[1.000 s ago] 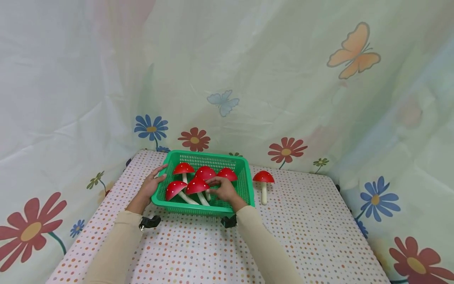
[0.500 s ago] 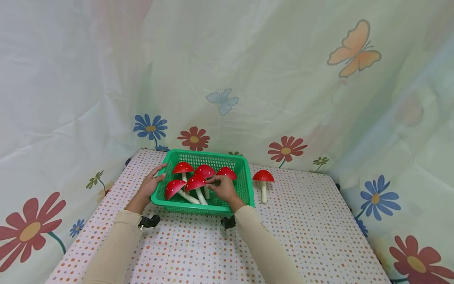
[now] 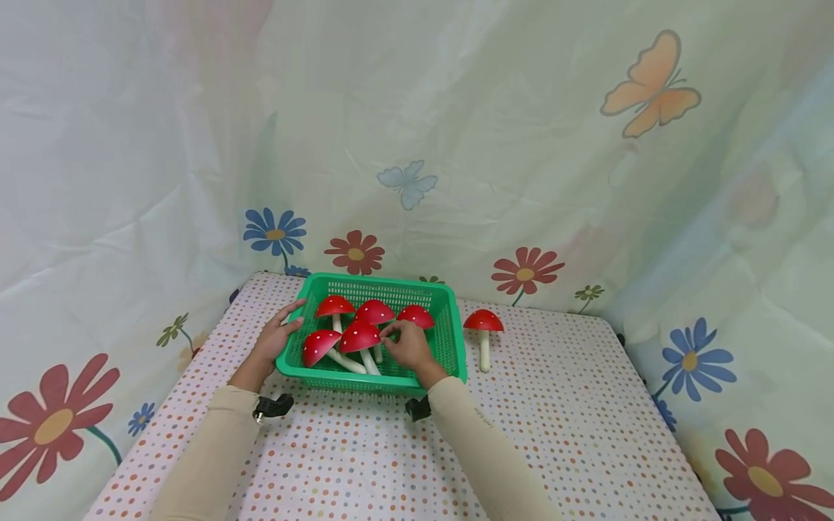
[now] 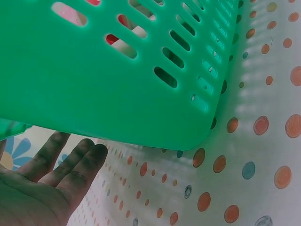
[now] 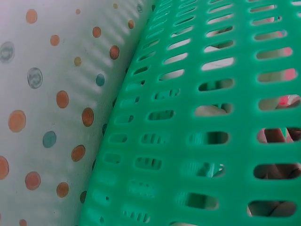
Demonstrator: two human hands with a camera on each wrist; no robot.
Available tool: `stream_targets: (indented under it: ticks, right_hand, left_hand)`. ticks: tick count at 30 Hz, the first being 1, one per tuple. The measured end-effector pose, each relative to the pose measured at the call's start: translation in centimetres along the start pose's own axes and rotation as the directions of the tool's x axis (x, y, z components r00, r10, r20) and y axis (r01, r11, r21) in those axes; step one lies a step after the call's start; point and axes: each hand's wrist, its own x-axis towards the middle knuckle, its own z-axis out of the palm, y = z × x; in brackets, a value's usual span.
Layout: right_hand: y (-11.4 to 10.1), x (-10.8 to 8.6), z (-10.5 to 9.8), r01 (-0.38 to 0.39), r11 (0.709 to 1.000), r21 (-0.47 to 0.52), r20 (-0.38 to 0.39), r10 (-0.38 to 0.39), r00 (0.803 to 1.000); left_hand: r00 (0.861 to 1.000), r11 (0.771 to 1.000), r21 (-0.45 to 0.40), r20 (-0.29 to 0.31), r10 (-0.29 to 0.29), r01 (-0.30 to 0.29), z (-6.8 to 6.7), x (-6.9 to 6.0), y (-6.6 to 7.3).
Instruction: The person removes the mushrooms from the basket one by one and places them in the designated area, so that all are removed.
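Observation:
A green plastic basket [image 3: 365, 386] holds several toy mushrooms with red, white-dotted caps and pale stems. My left hand [image 3: 270, 344] is at the basket's left side, fingers extended and thumb apart. In the left wrist view, the fingers of that hand [image 4: 51, 183] lie just under the basket's edge; contact is unclear. Over the basket, my right hand [image 3: 409, 346] has bent fingers at the right rim of the front middle mushroom [image 3: 360, 336]. Whether they pinch it is hidden. The right wrist view shows mainly the slotted basket wall [image 5: 188, 127].
Another toy mushroom [image 3: 484, 336] lies on the dotted tablecloth [image 3: 560, 420], right of the basket. Behind the table hangs a curtain [image 3: 456, 217] printed with flowers and butterflies. A black wrist camera [image 3: 274, 406] sits below the left hand.
My right hand's fingers have bent more and drawn slightly back from the front middle mushroom's cap. The left hand and basket stay in place; the head view tilts a little.

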Motion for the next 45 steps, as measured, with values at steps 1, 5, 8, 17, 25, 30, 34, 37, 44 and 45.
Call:
stream_targets:
  ticks: [1,5,8,17,25,30,34,37,44,45]
  right_hand:
    - [0.1,0.0,0.0,-0.004,1.0,0.004,0.011,0.004,1.0]
    - [0.3,0.2,0.0,-0.001,1.0,0.013,0.048,0.0,0.999]
    - [0.3,0.2,0.0,0.018,1.0,0.008,0.039,-0.018,0.999]
    - [0.0,0.1,0.0,0.056,0.998,-0.016,-0.019,-0.057,0.998]
    - [-0.3,-0.1,0.0,0.093,0.993,-0.066,-0.074,-0.098,0.992]
    - [-0.5,-0.5,-0.1,0.069,0.997,-0.045,-0.136,-0.074,0.988]
    - [-0.7,-0.5,-0.3,0.075,0.997,-0.021,-0.19,-0.077,0.979]
    - [-0.6,-0.4,-0.5,0.09,0.996,0.009,-0.248,-0.085,0.965]
    - [-0.3,0.1,-1.4,0.119,0.987,0.105,-0.372,-0.072,0.926]
    - [-0.3,0.1,-1.7,0.12,0.986,0.115,-0.385,-0.067,0.92]
  left_hand:
    - [1.0,1.0,-0.002,0.003,-0.004,0.004,0.0,0.0,0.1]
    - [1.0,1.0,-0.001,0.012,-0.015,0.015,0.0,0.0,0.3]
    - [1.0,1.0,0.002,0.01,-0.017,0.017,0.1,-0.1,0.5]
    - [1.0,1.0,0.028,-0.015,0.003,-0.002,0.1,-0.1,0.2]
    - [1.0,0.999,0.034,-0.017,0.008,-0.008,0.1,0.0,0.2]
    - [1.0,1.0,0.023,-0.014,-0.008,0.008,0.2,0.0,0.1]
    - [1.0,1.0,0.022,-0.018,-0.008,0.008,0.2,0.0,0.1]
    - [1.0,1.0,0.024,-0.023,-0.011,0.011,0.3,0.0,0.1]
    - [0.999,0.999,0.03,-0.035,-0.01,0.011,0.2,0.0,0.2]
    - [0.999,0.999,0.032,-0.033,-0.009,0.01,0.2,0.0,0.2]
